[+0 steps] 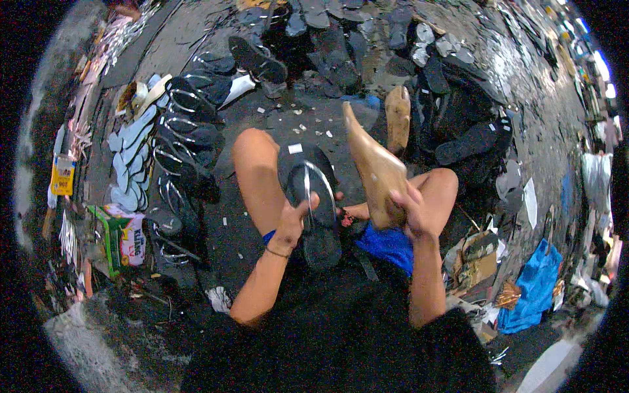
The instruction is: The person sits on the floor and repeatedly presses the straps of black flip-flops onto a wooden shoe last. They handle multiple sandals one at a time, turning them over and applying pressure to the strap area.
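The left hand [290, 219] has its grip wrapped around a black sandal [309, 196]; beside it, the right hand [409, 211] clasps a wooden last [372, 167], toe up.

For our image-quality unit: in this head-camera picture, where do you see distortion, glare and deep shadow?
Head view: fisheye bending curves the floor edges toward a black round rim; glare blows out the lamps at the upper right and glints on the wet-looking floor; the black sandal in the left hand and the lap fall into murky shadow; the tan foot-shaped form in the right hand is clearly lit.
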### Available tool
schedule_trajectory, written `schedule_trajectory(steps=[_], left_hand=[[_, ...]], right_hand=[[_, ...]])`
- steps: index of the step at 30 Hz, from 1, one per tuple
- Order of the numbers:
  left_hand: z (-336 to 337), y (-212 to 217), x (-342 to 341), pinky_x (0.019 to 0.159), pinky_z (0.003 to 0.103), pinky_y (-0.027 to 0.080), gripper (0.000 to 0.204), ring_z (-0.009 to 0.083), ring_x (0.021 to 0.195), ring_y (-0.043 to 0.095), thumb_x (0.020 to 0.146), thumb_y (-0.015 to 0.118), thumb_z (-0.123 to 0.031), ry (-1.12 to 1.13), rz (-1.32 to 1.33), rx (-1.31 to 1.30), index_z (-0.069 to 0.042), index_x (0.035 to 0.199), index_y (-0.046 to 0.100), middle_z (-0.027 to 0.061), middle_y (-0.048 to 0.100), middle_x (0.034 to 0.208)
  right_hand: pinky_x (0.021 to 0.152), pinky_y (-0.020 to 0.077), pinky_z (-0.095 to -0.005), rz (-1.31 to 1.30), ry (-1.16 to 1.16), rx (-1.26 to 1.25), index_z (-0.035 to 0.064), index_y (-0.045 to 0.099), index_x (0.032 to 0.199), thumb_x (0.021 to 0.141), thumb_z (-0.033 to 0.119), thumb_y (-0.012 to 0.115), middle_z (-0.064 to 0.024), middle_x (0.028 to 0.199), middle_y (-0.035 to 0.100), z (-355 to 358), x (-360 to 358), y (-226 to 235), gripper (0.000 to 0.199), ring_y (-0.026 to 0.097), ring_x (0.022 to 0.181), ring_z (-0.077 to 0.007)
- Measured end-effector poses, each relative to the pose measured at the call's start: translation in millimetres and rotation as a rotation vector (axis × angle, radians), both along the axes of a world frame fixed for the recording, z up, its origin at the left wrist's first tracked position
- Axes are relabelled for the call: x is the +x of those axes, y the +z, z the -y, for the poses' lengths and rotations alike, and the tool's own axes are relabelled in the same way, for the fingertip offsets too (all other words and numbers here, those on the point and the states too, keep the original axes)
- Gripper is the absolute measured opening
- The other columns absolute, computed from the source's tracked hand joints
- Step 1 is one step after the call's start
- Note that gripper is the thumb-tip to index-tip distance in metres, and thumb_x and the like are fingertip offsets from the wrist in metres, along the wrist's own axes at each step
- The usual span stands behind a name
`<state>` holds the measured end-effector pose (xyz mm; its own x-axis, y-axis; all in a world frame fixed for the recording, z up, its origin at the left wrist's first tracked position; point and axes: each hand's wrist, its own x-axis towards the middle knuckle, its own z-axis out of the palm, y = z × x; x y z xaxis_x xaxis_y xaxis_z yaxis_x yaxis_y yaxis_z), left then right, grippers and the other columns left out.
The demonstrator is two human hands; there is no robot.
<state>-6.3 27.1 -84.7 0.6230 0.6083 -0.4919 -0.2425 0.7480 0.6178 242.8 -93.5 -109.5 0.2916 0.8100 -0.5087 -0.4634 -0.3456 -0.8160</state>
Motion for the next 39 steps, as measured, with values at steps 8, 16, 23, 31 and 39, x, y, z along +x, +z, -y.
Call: schedule_trajectory(steps=[8,16,23,31,39], left_hand=[[-16,-11,6,0.095,0.044,0.054,0.080,0.0306,0.111,0.063,0.097,0.040,-0.065,0.213,0.285,-0.017,0.000,0.144,0.038,0.0166,0.055,0.138],[26,-49,-16,0.102,0.047,0.049,0.103,0.0343,0.118,0.059,0.088,0.018,-0.084,0.357,0.254,-0.204,-0.003,0.150,0.031,0.0208,0.050,0.143],[3,-66,-14,0.100,0.043,0.050,0.086,0.0293,0.115,0.060,0.096,0.034,-0.072,0.411,0.263,-0.101,-0.001,0.145,0.037,0.0154,0.057,0.134],[-8,-9,5,0.101,0.037,0.049,0.088,0.0233,0.119,0.056,0.087,0.064,-0.062,0.028,0.100,0.284,-0.001,0.144,0.037,0.0111,0.055,0.131],[8,52,6,0.108,0.046,0.043,0.102,0.0305,0.129,0.048,0.080,0.064,-0.072,0.254,0.434,-0.092,-0.005,0.150,0.031,0.0148,0.046,0.145]], right_hand=[[0.105,0.0447,-0.0432,0.284,0.432,-0.038,-0.0086,0.040,0.140,0.090,0.029,0.066,-0.0220,0.133,0.057,31,-84,151,0.068,0.058,0.121,-0.0339],[0.090,0.0540,-0.0443,1.109,0.465,0.000,-0.0068,0.042,0.138,0.084,0.023,0.071,-0.0280,0.127,0.058,-28,-159,102,0.068,0.063,0.109,-0.0422],[0.091,0.0536,-0.0436,1.247,0.281,0.129,-0.0078,0.047,0.134,0.083,0.021,0.072,-0.0277,0.123,0.061,-45,-161,93,0.063,0.063,0.110,-0.0412],[0.098,0.0477,-0.0457,1.451,0.129,0.416,-0.0036,0.056,0.129,0.082,0.031,0.072,-0.0227,0.125,0.061,-48,-119,127,0.060,0.059,0.113,-0.0385],[0.100,0.0462,-0.0400,0.969,0.339,0.510,-0.0014,0.048,0.139,0.078,0.034,0.080,-0.0224,0.131,0.053,-26,-81,152,0.078,0.056,0.119,-0.0359]])
